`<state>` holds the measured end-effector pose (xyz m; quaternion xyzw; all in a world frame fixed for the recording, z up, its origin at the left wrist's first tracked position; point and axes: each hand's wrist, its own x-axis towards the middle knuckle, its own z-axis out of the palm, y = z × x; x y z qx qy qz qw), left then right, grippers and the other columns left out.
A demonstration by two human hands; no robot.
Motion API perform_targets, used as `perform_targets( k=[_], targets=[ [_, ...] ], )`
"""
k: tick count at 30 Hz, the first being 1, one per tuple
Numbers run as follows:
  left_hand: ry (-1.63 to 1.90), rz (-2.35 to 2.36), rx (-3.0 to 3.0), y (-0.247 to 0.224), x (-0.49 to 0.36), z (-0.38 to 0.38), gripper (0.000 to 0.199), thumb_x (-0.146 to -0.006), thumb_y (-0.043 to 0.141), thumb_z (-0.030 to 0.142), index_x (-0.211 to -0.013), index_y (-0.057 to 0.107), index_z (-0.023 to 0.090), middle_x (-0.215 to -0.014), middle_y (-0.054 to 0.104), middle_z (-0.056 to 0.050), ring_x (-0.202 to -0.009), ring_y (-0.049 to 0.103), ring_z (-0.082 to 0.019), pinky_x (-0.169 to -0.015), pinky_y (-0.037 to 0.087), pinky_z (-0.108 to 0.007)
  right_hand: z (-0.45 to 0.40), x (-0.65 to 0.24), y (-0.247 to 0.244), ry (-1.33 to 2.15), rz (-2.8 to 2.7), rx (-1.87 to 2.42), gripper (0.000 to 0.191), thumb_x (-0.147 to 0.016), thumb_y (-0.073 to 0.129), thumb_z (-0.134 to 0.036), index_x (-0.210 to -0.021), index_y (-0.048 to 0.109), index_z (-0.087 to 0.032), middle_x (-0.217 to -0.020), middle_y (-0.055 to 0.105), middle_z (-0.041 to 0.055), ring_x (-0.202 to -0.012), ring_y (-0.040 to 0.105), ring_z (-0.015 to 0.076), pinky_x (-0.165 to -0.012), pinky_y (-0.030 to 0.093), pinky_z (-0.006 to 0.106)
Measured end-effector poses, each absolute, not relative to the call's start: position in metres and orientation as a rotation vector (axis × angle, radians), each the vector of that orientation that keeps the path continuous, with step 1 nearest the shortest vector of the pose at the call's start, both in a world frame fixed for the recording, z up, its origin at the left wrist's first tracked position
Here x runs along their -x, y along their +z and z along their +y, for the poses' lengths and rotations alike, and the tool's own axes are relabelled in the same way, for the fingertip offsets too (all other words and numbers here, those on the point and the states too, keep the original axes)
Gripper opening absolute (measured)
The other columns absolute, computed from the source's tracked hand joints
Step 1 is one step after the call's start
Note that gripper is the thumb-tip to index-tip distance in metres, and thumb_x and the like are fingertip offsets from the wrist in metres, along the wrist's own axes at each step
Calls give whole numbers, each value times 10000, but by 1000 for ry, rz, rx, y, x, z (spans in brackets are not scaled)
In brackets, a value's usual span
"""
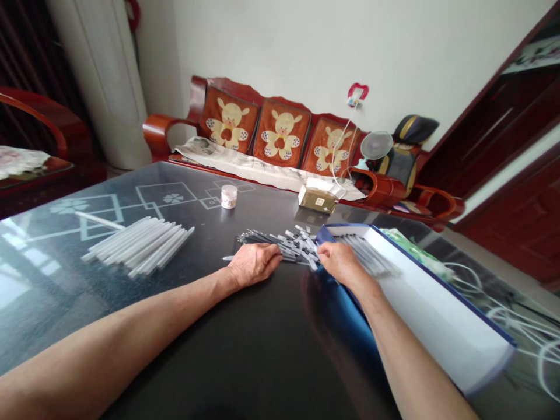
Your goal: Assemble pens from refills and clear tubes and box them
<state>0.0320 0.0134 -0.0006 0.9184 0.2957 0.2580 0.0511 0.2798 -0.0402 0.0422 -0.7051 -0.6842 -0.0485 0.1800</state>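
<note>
A loose pile of grey plastic strips [297, 245] lies on the dark glass surface [280, 344], its strips running mostly left to right, just far of both hands. The left grip [254, 263] rests open and flat against the pile's near-left edge. The right grip [339, 261], nearer the pile's middle, is drawn together among the strips beside a blue-rimmed white box [437, 315]; whether it clamps any, I cannot tell.

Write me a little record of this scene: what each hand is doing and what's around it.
Left hand: resting on a dark glass tabletop, against grey plastic strips
Right hand: among the strips, at the rim of a blue-edged white box; any hold is unclear
Nearby: white tubes, small white jar, cardboard box
Behind: red wooden sofa
</note>
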Motion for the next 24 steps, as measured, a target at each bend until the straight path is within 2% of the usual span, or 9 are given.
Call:
perform_targets(
  k=[6, 11, 15, 17, 21, 24],
  targets=[
    [836, 998, -2758, -5, -35, 15, 229, -932, 448, 313, -1056, 600, 195, -861, 703, -46, -761, 681, -192, -661, 488, -268, -44, -260, 21, -162, -2150, 1696, 171, -804, 576, -159, -845, 734, -208, -812, 667, 48, -715, 624, 155, -700, 474, 263],
    [893, 902, -2780, -9, -36, 18, 215, -919, 469, 311, -934, 633, 172, -831, 667, -55, -770, 660, -180, -679, 490, -259, -44, -253, 18, -173, -2192, 1737, 160, -831, 590, -191, -895, 736, -210, -857, 646, 66, -783, 623, 176, -751, 478, 294],
    [898, 852, -2837, -7, -36, 17, 202, -885, 465, 232, -880, 651, 153, -773, 614, -56, -710, 625, -167, -660, 487, -257, -43, -252, 16, -182, -2114, 1732, 113, -795, 603, -180, -828, 708, -211, -855, 647, 65, -765, 626, 181, -726, 491, 302],
    [888, 843, -2860, -6, -35, 16, 217, -883, 445, 208, -872, 653, 146, -758, 596, -56, -698, 614, -166, -653, 486, -258, -42, -246, 14, -114, -2006, 1656, 75, -777, 605, -198, -805, 673, -206, -845, 659, 66, -739, 636, 187, -713, 510, 317],
    [890, 870, -2846, -6, -34, 16, 256, -925, 408, 241, -928, 648, 151, -790, 615, -62, -748, 628, -181, -665, 493, -270, -40, -219, -3, 269, -1635, 1467, 77, -786, 587, -285, -829, 624, -232, -752, 696, 39, -671, 668, 189, -675, 560, 332],
    [867, 877, -2819, -5, -34, 16, 249, -931, 412, 242, -963, 644, 157, -822, 638, -63, -789, 641, -184, -703, 502, -273, -39, -201, -17, 374, -1492, 1422, 101, -764, 606, -328, -821, 617, -246, -736, 704, 23, -676, 676, 184, -665, 575, 320]
  ],
)
